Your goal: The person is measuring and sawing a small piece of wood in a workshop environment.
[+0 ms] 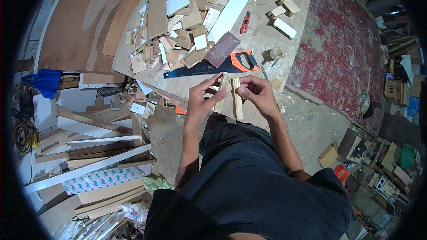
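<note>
Both of my hands are raised over the near edge of the worktable (280, 53). My left hand (203, 97) grips a pale wooden block (224, 84) between thumb and fingers. My right hand (258, 94) pinches a narrow strip of wood (238, 102) with a rough, layered-looking side. The two pieces are held close side by side, upright in view; whether they touch I cannot tell. Just beyond my hands lies a handsaw (200, 68) with a dark blade and an orange-and-black handle (245, 61). A brown rectangular board (223, 49) rests partly over its blade.
Wood offcuts (182, 26) are heaped at the table's far left, beside a long white board (233, 11). Red-handled pliers (245, 22), a jar (276, 53) and several small blocks (284, 27) sit to the right. Stacked boards (98, 151) crowd the left floor; clutter (378, 173) fills the right.
</note>
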The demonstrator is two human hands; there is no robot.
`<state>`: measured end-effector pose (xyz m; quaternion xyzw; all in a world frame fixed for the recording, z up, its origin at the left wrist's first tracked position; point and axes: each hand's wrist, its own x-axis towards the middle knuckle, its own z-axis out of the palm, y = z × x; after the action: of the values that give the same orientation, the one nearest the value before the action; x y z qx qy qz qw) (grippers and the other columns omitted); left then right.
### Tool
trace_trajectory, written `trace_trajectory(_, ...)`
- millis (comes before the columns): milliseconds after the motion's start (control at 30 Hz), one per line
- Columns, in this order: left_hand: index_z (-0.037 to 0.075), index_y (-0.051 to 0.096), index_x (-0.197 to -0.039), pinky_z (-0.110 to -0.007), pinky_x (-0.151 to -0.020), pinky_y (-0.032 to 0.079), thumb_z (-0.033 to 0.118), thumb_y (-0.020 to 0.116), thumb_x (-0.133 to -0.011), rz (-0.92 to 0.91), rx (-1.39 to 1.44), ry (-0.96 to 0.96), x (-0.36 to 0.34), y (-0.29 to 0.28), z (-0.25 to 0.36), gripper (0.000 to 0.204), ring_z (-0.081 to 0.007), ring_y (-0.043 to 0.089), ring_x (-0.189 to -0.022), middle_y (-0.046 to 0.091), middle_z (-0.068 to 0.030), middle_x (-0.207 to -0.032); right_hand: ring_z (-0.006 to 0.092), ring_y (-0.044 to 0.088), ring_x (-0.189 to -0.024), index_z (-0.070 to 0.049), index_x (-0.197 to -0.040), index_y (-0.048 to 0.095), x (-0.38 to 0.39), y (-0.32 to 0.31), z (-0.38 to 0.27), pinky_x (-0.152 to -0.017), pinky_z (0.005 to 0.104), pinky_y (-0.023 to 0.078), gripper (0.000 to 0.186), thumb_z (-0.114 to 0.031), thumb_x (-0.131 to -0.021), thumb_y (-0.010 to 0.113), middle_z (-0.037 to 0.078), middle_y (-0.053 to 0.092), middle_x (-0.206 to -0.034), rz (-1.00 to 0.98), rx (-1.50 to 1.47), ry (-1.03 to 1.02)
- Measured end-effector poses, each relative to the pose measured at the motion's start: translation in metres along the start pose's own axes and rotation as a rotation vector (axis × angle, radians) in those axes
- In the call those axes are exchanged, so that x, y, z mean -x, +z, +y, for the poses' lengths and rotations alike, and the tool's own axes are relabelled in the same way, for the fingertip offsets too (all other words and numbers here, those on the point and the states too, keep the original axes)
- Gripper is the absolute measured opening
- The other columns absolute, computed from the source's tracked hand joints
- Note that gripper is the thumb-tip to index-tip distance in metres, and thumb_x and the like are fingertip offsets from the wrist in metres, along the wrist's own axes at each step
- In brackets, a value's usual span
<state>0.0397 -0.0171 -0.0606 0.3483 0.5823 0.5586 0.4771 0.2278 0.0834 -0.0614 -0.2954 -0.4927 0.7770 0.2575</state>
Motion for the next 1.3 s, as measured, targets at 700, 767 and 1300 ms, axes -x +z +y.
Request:
trace_trajectory(700, 0.0, 0.065, -0.116, -0.028, -0.075, 0.052, 0.034, 0.087, -0.076, -0.079, 0.063, -0.066, -0.003, 0.007, -0.003, 0.057, -0.0112, 0.064, -0.083, 0.069, -0.0047, -0.095, 0.0106, 0.067, -0.082, 0.001, -0.121, 0.067, 0.004, 0.007, -0.002, -0.067, 0.0269, 0.057, 0.036, -0.013, -0.089, 0.076, 0.007, 0.073, -0.097, 0.067, -0.042, 0.07)
trace_trajectory(767, -0.001, 0.064, -0.118, -0.028, -0.076, 0.052, 0.034, 0.086, -0.077, -0.104, 0.051, -0.051, -0.003, 0.008, -0.001, 0.058, -0.0109, 0.063, -0.084, 0.069, -0.005, -0.097, 0.0101, 0.067, -0.081, 0.0, -0.12, 0.067, 0.004, 0.008, -0.002, -0.067, 0.0265, 0.056, 0.036, -0.013, -0.088, 0.077, 0.007, 0.073, -0.096, 0.061, -0.073, 0.06)
trace_trajectory(1300, -0.008, 0.065, -0.12, -0.028, -0.079, 0.052, 0.03, 0.08, -0.085, -0.083, 0.182, -0.171, -0.002, -0.004, 0.004, 0.054, -0.0125, 0.065, -0.088, 0.071, -0.011, -0.106, 0.0087, 0.065, -0.075, 0.003, -0.119, 0.063, 0.004, 0.007, -0.009, -0.065, 0.0247, 0.056, 0.042, -0.004, -0.082, 0.08, 0.005, 0.069, -0.091, 0.166, -0.064, -0.007)
